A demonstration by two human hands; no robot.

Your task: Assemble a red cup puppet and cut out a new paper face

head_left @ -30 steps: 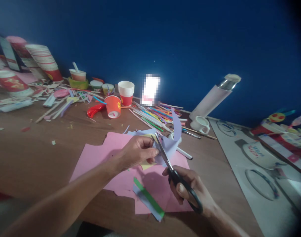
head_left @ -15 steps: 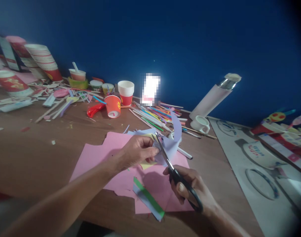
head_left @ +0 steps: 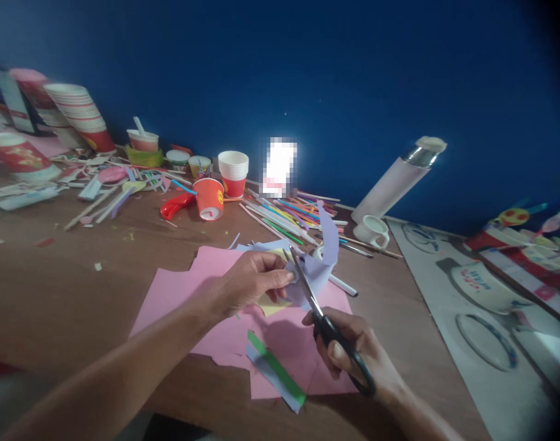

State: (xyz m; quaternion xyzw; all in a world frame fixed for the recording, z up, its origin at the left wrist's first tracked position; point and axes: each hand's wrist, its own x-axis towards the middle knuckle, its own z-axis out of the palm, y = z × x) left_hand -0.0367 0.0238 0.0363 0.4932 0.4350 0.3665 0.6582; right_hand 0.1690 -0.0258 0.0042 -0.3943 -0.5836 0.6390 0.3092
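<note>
My left hand [head_left: 257,282] pinches the near end of a pale purple sheet of paper [head_left: 317,272], whose far part curls upward in a strip. My right hand [head_left: 353,346] grips black-handled scissors [head_left: 325,324], thumb and fingers around the handles. The scissor blades are slightly parted and lie across the purple paper, close to my left fingertips. Beneath both hands spreads pink paper [head_left: 170,300] on the brown table. A green strip and a bluish strip [head_left: 276,370] lie together on its near part. Some yellow paper [head_left: 275,306] shows partly under my left hand.
Behind the paper lie several coloured sticks [head_left: 284,223]. A red paper cup [head_left: 209,199], a stack of cups [head_left: 234,174], a white mug [head_left: 372,231] and a tall bottle [head_left: 399,180] stand along the blue wall. Scraps and stacked cups [head_left: 80,116] crowd the left.
Very little differs. Both hands, the scissors and the purple paper keep nearly the same place, and the whole view has shifted slightly.
</note>
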